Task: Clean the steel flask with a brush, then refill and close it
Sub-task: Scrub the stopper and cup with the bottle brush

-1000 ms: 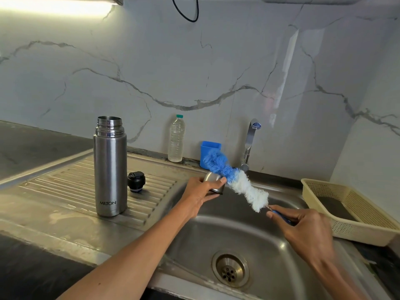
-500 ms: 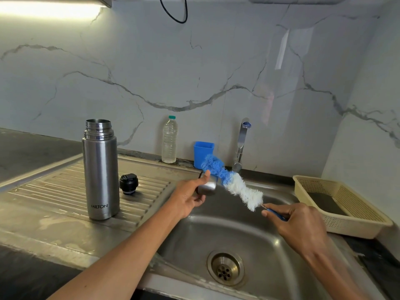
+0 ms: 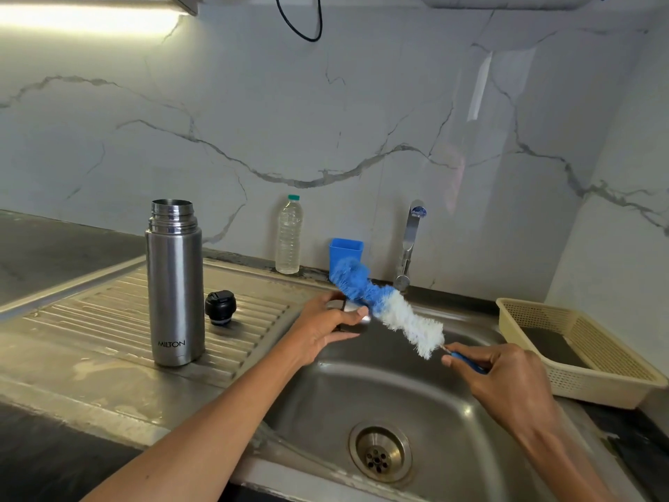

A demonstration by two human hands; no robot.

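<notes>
At mid-frame I pinch the small steel cup lid (image 3: 346, 309) in my left hand (image 3: 325, 329) over the steel sink (image 3: 398, 385), catching drips, while my right hand (image 3: 506, 385) grips the blue-and-white bottle brush (image 3: 383, 306) by its handle.

The left hand (image 3: 324, 326) covers most of the small shiny steel cup (image 3: 344, 306). The right hand (image 3: 506, 384) hides most of the thin blue brush handle (image 3: 467, 361).
</notes>
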